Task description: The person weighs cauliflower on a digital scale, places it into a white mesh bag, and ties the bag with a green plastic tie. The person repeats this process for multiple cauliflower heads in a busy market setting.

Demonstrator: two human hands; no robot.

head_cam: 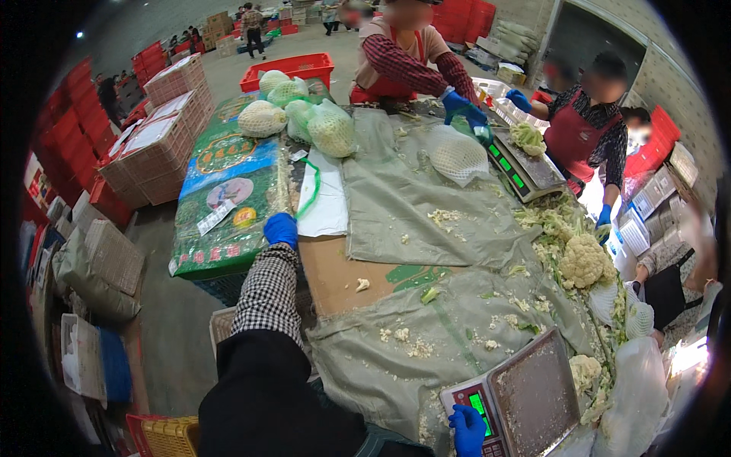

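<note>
My left hand [281, 229], in a blue glove, is closed at the lower end of a green strip [314, 188], beside a green printed sack [228, 194]. The strip curves up over a white sheet [324, 205]. At the bottom edge my right hand [468, 429], also gloved in blue, has bent fingers over the display side of a digital scale [534, 383]; its palm is partly hidden. Only crumbs lie on the scale's metal pan. Several cauliflowers in foam nets [331, 128] sit at the sack's far end.
Grey-green sheeting [400, 200] with cauliflower crumbs covers much of the table. Bare cauliflowers [585, 261] and trimmings line the right side. Across the table, a person [400, 57] in blue gloves works by a second scale [525, 165]. Another person [594, 125] stands to its right.
</note>
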